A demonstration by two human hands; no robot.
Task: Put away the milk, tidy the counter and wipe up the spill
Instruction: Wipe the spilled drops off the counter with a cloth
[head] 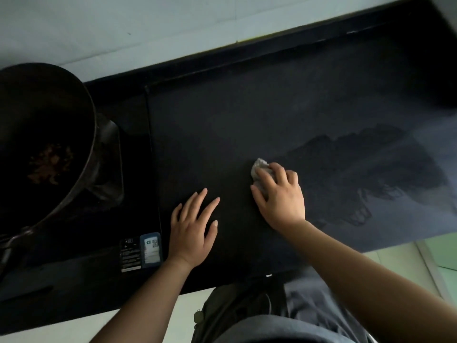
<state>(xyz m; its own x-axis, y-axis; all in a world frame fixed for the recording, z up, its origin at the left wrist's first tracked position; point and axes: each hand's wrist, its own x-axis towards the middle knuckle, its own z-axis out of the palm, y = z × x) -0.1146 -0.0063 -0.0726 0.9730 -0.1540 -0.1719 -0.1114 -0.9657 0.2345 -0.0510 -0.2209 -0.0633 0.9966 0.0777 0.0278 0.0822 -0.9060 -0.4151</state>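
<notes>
My right hand (280, 194) presses a crumpled grey-white cloth (258, 168) flat onto the black counter (222, 134), near its middle. Only the cloth's far edge shows past my fingers. To the right of the cloth, wet smear marks (358, 174) spread over the counter surface. My left hand (193, 229) rests palm down on the counter a little to the left of the right hand, fingers spread, holding nothing. No milk container is in view.
A dark wok (42, 144) with brown food bits sits on a black induction cooker (133, 253) at the left. A pale wall (123, 26) runs behind the counter. The counter's front edge is close to my body, and pale green floor (440, 253) shows at the right.
</notes>
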